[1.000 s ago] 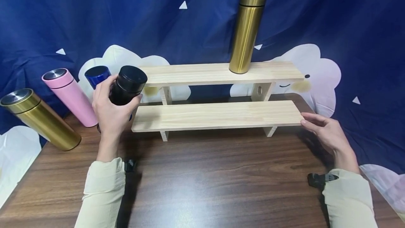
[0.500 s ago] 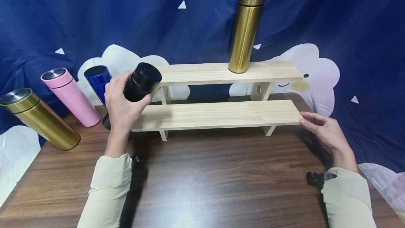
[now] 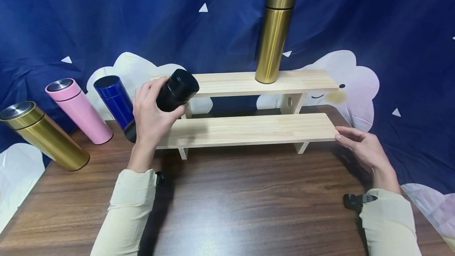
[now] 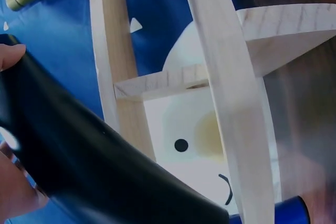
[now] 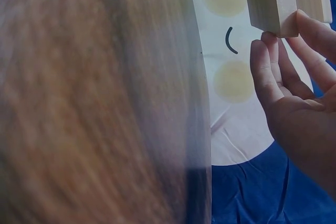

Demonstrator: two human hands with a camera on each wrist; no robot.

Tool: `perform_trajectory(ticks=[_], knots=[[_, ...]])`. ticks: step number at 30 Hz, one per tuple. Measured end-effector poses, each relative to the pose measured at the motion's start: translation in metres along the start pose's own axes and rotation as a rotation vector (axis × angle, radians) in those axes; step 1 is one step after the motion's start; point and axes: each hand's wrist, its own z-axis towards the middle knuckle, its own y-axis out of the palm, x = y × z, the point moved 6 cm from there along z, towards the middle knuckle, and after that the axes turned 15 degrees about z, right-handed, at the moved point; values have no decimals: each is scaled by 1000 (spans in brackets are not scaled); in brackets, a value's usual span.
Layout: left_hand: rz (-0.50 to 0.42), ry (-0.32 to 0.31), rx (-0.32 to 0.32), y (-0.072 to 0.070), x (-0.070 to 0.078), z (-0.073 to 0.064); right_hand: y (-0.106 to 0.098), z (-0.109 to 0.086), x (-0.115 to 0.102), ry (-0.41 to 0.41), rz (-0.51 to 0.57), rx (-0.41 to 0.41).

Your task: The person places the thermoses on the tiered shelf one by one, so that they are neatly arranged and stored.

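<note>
black bottle — tilted, top leaning right

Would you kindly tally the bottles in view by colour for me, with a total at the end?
Gold bottles: 2
Pink bottle: 1
Blue bottle: 1
Black bottle: 1
Total: 5

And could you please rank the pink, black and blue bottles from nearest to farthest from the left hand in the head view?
1. Black bottle, held in the left hand.
2. Blue bottle, just left of that hand.
3. Pink bottle, left of the blue one.
</note>
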Motion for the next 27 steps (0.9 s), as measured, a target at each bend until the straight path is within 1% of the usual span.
perform_trajectory(ticks=[5,12,15,20,27], knots=[[-25,10,-20,6,6,5,0,1,0,11,-17,0],[-12,40,-50,13,18,7,1,2,-2,8,-35,2],[-8,52,-52,15,23,8,0,1,-1,5,-45,0],[-14,76,-44,19,32,12,0,1,0,11,-30,-3],[-22,101,-39,26,43,17,0,1,0,23,-57,9]])
